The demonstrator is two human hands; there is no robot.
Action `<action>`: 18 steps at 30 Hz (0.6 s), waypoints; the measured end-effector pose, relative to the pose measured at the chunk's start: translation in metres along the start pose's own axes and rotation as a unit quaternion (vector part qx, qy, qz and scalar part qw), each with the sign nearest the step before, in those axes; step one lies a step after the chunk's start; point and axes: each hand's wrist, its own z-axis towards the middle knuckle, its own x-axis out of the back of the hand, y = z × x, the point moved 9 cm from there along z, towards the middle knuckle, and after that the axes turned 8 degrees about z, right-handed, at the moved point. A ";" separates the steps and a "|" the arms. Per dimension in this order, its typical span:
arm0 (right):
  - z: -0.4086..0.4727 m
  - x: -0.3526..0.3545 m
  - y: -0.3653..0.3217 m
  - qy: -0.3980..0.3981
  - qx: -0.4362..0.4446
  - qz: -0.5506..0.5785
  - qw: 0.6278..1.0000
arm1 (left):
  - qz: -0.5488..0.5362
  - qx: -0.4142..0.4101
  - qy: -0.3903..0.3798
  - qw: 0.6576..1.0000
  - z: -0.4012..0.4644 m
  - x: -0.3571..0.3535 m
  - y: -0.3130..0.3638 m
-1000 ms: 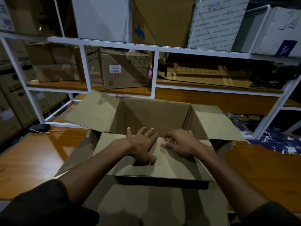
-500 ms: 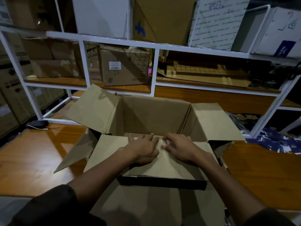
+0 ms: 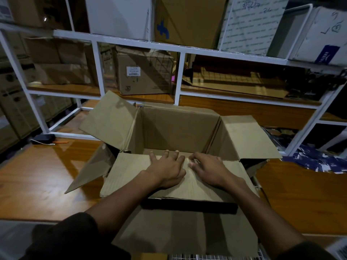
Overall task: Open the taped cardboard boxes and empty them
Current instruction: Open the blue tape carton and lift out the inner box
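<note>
A large brown cardboard box (image 3: 178,126) stands open on the wooden surface, its left, right and near flaps folded outward. A loose flat cardboard sheet (image 3: 131,171) lies across the near part of the opening. My left hand (image 3: 167,169) rests palm down on this sheet with fingers spread toward its far edge. My right hand (image 3: 208,167) lies beside it on the same sheet, its fingertips curled at the sheet's far edge. What lies under the sheet is hidden.
A white metal shelf rack (image 3: 177,79) with stacked cardboard boxes rises right behind the open box. A labelled box (image 3: 144,72) sits on its lower shelf. A dark device with an orange tool (image 3: 45,138) lies at the left. Blue printed packets (image 3: 319,160) lie at the right.
The view has dropped closer to the box. Both hands stay on the cardboard sheet; they have slid a little toward its far edge, and the left fingers have spread again.
</note>
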 end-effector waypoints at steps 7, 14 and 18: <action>-0.015 -0.006 -0.001 0.020 0.012 -0.005 1.000 | 0.002 -0.004 0.018 1.000 -0.004 -0.003 0.001; -0.035 0.005 0.007 0.045 0.003 -0.010 0.999 | -0.037 -0.028 0.058 0.997 -0.008 0.010 0.016; -0.052 0.024 0.019 0.074 -0.006 -0.003 0.997 | -0.043 -0.078 0.142 0.986 -0.010 0.032 0.064</action>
